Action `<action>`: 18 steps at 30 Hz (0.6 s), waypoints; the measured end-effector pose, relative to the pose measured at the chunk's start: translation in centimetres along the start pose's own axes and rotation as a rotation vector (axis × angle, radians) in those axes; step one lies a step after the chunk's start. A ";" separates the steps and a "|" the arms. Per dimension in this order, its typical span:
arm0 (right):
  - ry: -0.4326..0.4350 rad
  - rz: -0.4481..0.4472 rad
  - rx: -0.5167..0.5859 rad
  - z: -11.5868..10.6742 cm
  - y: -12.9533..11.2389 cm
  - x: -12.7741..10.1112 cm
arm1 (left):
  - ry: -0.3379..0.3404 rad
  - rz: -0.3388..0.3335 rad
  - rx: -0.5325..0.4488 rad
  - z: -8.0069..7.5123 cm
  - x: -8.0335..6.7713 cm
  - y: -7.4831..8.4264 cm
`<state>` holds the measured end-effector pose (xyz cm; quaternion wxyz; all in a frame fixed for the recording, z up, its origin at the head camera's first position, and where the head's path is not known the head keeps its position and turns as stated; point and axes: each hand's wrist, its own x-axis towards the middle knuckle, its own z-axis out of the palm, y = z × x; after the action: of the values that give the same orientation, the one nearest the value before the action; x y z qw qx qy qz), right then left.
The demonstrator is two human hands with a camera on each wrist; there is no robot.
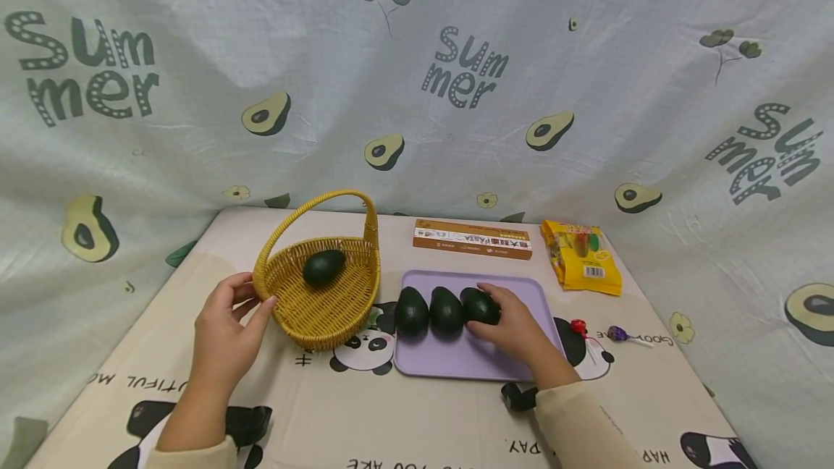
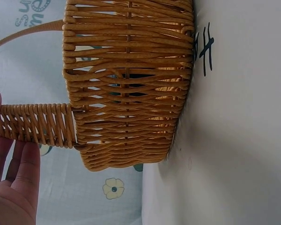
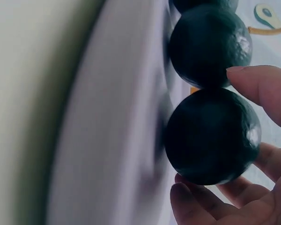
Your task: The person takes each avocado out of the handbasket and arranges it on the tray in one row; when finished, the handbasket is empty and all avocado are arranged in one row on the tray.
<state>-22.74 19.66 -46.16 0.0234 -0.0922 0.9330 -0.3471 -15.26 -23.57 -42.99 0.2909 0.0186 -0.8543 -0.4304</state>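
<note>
Right hand (image 1: 517,328) curled round rightmost avocado (image 1: 480,305) on purple tray (image 1: 456,364), centre frame. Left hand (image 1: 224,328) relaxed, fingertips touching wicker basket (image 1: 322,306) rim.

Dark green avocados (image 1: 446,310), lilac tray (image 1: 469,364), golden wicker basket (image 1: 322,310), avocado-print cloth (image 1: 417,93)

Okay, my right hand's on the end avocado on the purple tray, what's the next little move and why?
Probably close the right hand on the rightmost avocado and lift it off the tray: fingers already curl around it, and the left hand steadies the basket.
</note>
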 end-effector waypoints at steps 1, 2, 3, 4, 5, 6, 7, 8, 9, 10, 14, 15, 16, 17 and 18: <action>0.005 -0.007 0.003 -0.1 0.0 0.0 | 0.000 -0.002 0.001 0.0 0.0 0.0; 0.009 -0.012 0.006 -0.2 0.0 0.0 | -0.001 -0.004 0.001 0.0 0.0 0.0; 0.012 -0.016 0.007 -0.4 -0.1 -0.1 | -0.001 -0.005 0.001 0.0 0.0 0.1; 0.013 -0.018 0.006 -0.5 -0.1 -0.1 | -0.001 -0.007 0.001 -0.1 0.0 0.1; 0.012 -0.020 0.006 -0.5 -0.2 -0.1 | -0.001 -0.008 0.002 -0.1 0.0 0.1; 0.011 -0.018 0.010 -0.6 -0.2 -0.1 | 0.000 -0.008 0.003 -0.1 0.0 0.1; 0.008 -0.016 0.012 -0.6 -0.3 0.0 | 0.000 -0.009 0.004 -0.1 -0.1 0.1; 0.005 -0.013 0.010 -0.7 -0.3 0.0 | 0.000 -0.010 0.004 -0.1 -0.1 0.1; 0.002 -0.011 0.010 -0.7 -0.4 0.0 | 0.000 -0.011 0.005 -0.1 -0.1 0.1; -0.001 -0.011 0.010 -0.8 -0.4 0.0 | -0.001 -0.011 0.005 -0.1 -0.1 0.1; 0.003 -0.029 0.007 -1.1 -0.6 0.1 | -0.005 -0.013 0.004 -0.1 -0.1 0.1; 0.006 -0.036 0.009 -1.2 -0.7 0.1 | -0.005 -0.012 0.005 -0.1 0.0 0.1; 0.010 -0.043 0.008 -1.3 -0.9 0.1 | -0.005 -0.011 0.005 -0.1 0.0 0.1; 0.015 -0.048 0.010 -1.4 -1.0 0.2 | -0.004 -0.010 0.006 -0.1 0.0 0.1; 0.017 -0.056 0.008 -1.4 -1.2 0.3 | -0.004 -0.009 0.008 -0.1 0.0 0.0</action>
<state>-22.95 19.64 -44.27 0.0062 -0.1150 0.9288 -0.3522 -15.19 -23.59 -42.93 0.2872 0.0230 -0.8565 -0.4283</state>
